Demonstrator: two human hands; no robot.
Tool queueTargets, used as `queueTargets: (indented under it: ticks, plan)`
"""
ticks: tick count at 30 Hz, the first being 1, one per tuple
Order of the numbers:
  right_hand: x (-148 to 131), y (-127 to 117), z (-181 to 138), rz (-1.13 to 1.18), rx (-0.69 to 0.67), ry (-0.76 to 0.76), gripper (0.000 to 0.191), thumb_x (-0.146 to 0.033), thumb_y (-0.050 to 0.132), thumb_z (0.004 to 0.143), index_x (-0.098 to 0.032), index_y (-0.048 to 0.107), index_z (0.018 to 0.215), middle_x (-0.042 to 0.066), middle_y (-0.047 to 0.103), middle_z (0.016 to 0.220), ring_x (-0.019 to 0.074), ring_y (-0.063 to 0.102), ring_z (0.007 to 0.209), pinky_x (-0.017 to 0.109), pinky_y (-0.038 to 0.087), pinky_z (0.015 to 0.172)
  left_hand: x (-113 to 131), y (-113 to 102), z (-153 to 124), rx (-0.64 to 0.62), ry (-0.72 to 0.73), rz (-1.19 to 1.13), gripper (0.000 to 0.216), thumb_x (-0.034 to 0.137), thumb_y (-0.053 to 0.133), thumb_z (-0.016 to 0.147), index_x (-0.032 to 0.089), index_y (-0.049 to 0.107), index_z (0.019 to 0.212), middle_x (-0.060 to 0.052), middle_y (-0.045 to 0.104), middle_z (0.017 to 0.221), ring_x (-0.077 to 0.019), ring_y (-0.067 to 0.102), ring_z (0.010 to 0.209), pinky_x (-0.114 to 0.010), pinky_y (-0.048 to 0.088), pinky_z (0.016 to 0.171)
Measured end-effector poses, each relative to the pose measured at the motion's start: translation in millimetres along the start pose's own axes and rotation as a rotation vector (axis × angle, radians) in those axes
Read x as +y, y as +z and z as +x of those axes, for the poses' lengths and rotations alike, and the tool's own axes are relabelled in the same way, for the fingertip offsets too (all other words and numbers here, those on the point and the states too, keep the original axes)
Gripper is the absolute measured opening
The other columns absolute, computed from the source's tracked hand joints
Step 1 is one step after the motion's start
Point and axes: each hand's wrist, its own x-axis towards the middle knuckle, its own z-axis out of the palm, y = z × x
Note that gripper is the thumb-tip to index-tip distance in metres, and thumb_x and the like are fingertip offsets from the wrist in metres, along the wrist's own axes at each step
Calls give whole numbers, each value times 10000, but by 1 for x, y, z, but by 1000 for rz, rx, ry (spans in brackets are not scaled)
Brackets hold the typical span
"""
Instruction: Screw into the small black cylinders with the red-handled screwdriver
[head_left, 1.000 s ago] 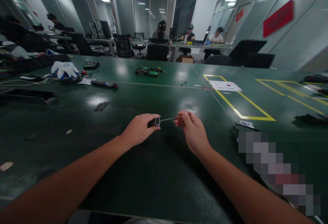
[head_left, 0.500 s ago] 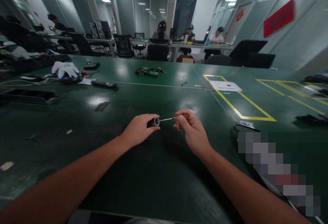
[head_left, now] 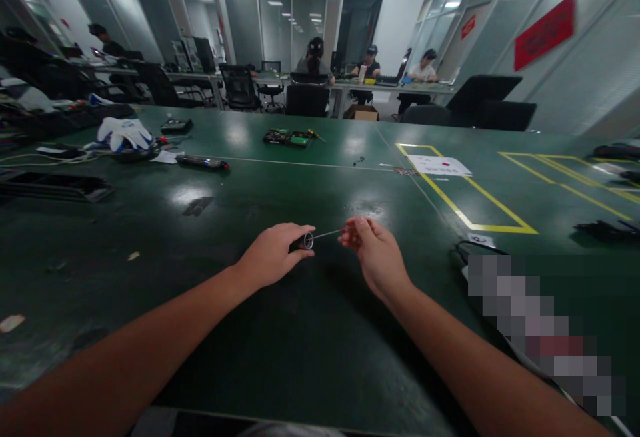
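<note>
My left hand (head_left: 273, 253) is closed around a short black cylinder (head_left: 302, 241) whose open, silver-rimmed end faces right. Between thumb and fingers, my right hand (head_left: 375, 250) grips a screwdriver, its thin metal shaft (head_left: 327, 233) running left into the cylinder's open end. The screwdriver's handle is mostly hidden by my fingers, and its tip is out of sight within the rim. Both hands are held above the green table (head_left: 280, 357), close to each other.
White-and-blue gloves (head_left: 124, 133), a dark cylindrical tool (head_left: 203, 163) and a green-and-black kit (head_left: 289, 138) lie farther back. Yellow tape (head_left: 500, 229) marks the table at right, with a white sheet (head_left: 439, 165) across it. A blurred-out item and cable lie front right. People sit at desks beyond.
The fingers of my right hand have shifted around the screwdriver handle, covering its red end. My left hand and the cylinder have barely moved.
</note>
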Motion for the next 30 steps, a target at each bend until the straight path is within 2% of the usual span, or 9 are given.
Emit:
queueTargets:
  ticks: [2, 4, 7, 15, 22, 30]
  plan:
    - [2, -5, 6, 111, -50, 186, 293, -500, 700, 861, -210, 669, 826, 9, 609, 684, 169, 578, 628, 404, 569, 793, -3, 0, 1, 15, 59, 45, 440, 283, 706, 925, 210, 630, 1352, -75, 697, 1234, -236, 635, 1144, -404, 499, 1023]
    - [4, -11, 12, 145, -16, 250, 271, -476, 690, 864, -221, 640, 785, 9, 585, 657, 169, 543, 581, 434, 591, 785, -7, 0, 3, -13, 36, 83, 423, 281, 689, 934, 206, 632, 1346, -80, 695, 1229, -246, 631, 1140, -417, 505, 1011]
    - [9, -14, 17, 123, 45, 188, 256, -470, 679, 870, -221, 643, 821, 26, 610, 703, 181, 578, 620, 432, 594, 791, -11, -1, 4, -85, -37, 97, 404, 287, 696, 924, 203, 648, 1316, -82, 701, 1196, -255, 639, 1104, -430, 511, 985]
    - [8, -3, 7, -53, 33, -16, 333, -544, 683, 861, -212, 671, 874, 30, 670, 776, 172, 628, 698, 363, 554, 744, -10, 0, 5, -93, -63, 93, 388, 290, 710, 908, 216, 665, 1287, -72, 700, 1153, -249, 643, 1058, -413, 508, 953]
    - [-7, 4, -6, -395, -46, -235, 305, -495, 574, 960, -210, 682, 932, 36, 701, 792, 184, 646, 722, 353, 518, 735, -12, 2, 3, -98, -41, 88, 404, 276, 729, 895, 215, 670, 1290, -64, 705, 1108, -238, 643, 1022, -392, 497, 925]
    - [-14, 3, -10, -562, -27, -297, 301, -479, 525, 980, -224, 663, 901, 35, 702, 749, 203, 650, 703, 357, 500, 716, -11, 1, 5, -106, -72, 79, 410, 272, 744, 879, 216, 687, 1281, -65, 702, 1083, -240, 647, 997, -386, 494, 919]
